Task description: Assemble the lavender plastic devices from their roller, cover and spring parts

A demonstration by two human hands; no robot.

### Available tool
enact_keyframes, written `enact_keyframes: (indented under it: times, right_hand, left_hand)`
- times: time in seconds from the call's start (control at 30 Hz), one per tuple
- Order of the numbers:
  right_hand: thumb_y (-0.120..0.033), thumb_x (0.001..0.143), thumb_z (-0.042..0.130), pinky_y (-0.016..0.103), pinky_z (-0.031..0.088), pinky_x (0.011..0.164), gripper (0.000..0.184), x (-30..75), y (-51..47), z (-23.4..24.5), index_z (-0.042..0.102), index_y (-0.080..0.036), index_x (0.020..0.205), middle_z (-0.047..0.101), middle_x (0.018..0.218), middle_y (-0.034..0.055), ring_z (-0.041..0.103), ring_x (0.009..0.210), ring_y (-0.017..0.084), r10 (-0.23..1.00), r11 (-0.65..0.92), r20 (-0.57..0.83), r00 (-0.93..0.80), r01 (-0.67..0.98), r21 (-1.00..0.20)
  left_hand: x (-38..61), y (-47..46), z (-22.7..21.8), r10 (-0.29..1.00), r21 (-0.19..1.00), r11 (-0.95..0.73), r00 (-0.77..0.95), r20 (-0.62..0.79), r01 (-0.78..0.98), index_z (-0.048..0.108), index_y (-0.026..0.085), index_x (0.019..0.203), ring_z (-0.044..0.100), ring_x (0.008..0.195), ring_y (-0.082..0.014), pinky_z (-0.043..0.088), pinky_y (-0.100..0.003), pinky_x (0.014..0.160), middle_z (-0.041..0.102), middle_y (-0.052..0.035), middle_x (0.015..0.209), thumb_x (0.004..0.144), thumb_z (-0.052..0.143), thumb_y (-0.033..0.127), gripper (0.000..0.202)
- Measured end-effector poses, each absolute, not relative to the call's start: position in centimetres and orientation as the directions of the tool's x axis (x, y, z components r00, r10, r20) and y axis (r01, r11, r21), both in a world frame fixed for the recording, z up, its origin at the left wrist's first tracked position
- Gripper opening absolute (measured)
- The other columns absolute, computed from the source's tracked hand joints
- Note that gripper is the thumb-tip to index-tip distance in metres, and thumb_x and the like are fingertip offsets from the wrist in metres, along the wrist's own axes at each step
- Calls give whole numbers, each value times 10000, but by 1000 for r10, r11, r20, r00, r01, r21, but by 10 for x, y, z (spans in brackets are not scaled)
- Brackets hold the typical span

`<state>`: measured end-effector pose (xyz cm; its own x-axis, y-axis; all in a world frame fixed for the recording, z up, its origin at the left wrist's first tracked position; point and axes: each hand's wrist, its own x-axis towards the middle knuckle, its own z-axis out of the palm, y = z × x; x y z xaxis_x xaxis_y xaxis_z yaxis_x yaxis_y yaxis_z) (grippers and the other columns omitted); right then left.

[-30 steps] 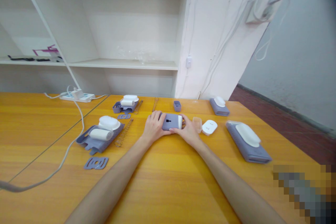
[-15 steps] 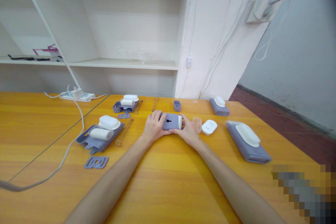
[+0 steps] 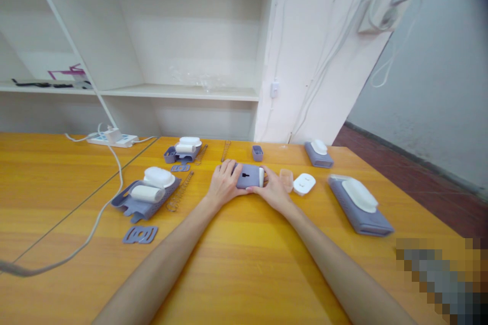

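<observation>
Both my hands grip one small lavender plastic case point(image 3: 247, 176) with a black keyhole-shaped slot and a white roller at its right end, resting on the yellow wooden table point(image 3: 236, 254). My left hand point(image 3: 222, 183) curls round its left side. My right hand point(image 3: 271, 190) holds its right end, thumb under the front edge. A translucent cap point(image 3: 286, 179) and a white oval lid point(image 3: 304, 183) lie just right of my right hand.
Left lie an open lavender tray with white parts point(image 3: 147, 194), a flat lavender plate point(image 3: 140, 234), springs point(image 3: 180, 191), and a white cable point(image 3: 99, 208) from a power strip point(image 3: 112, 138). Further assembled lavender units point(image 3: 360, 205) sit right. White shelving stands behind.
</observation>
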<state>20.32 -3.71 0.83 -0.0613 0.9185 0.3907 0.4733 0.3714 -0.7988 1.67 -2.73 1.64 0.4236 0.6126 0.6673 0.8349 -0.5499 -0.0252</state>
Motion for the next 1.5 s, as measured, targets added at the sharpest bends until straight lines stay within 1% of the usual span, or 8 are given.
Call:
enact_keyframes:
  times: [0.3,0.53,0.67,0.8,0.97,1.2,1.33,1.5]
  right_hand:
    - [-353,533,773,333,488,681,624,203,-38,9,529,-196,1085,660,873,25,611,769,199,930,351,360,-71,456,-818]
    - [-327,525,781,339,489,716,615,201,-38,9,526,-199,1069,660,914,30,615,798,201,934,337,355,-46,451,-826]
    - [-300,517,784,336,492,719,602,200,-39,11,527,-196,1051,663,907,27,617,791,194,943,318,330,-44,419,-851]
    - [-288,507,790,340,496,724,603,200,-40,13,528,-191,1041,662,894,24,615,792,192,950,303,306,-53,382,-873]
    - [-290,491,799,352,501,734,620,199,-38,12,528,-182,1037,662,905,31,618,797,194,959,279,280,-48,335,-900]
    - [-290,493,802,357,513,744,623,199,-37,9,531,-184,1045,662,917,34,627,804,194,961,276,266,-75,248,-929]
    - [-312,521,790,368,511,781,656,197,-38,5,514,-190,1104,657,968,36,627,849,201,955,296,285,-82,238,-925]
    - [-345,560,779,397,490,857,849,196,-36,-4,382,-191,1296,626,1105,69,612,951,220,954,299,292,-63,226,-927]
  left_hand:
    - [16,-26,16,584,-33,-569,432,687,821,456,166,1183,426,1154,-319,358,-438,924,518,-159,1178,714,516,629,661]
    - [17,-26,15,533,-81,-563,436,725,822,479,161,1154,448,1144,-323,379,-436,900,533,-165,1164,700,541,625,652]
    - [16,-25,14,499,-127,-558,454,738,820,481,146,1146,459,1131,-323,396,-434,882,542,-168,1155,679,549,647,689]
    - [14,-24,13,471,-145,-563,460,753,814,480,149,1143,460,1134,-322,396,-437,884,544,-164,1161,687,546,641,674]
    - [13,-23,11,459,-145,-576,465,757,804,481,165,1129,460,1138,-324,391,-445,889,540,-165,1173,674,555,651,670]
    - [13,-22,10,453,-121,-589,451,769,799,471,159,1130,465,1126,-323,392,-441,901,542,-162,1162,667,567,643,677]
    - [13,-22,11,483,-80,-596,437,759,799,470,168,1136,463,1127,-319,396,-439,908,543,-151,1158,646,592,639,690]
    - [13,-21,12,510,-23,-606,411,756,795,461,167,1136,462,1119,-312,400,-444,910,542,-146,1146,650,599,617,677]
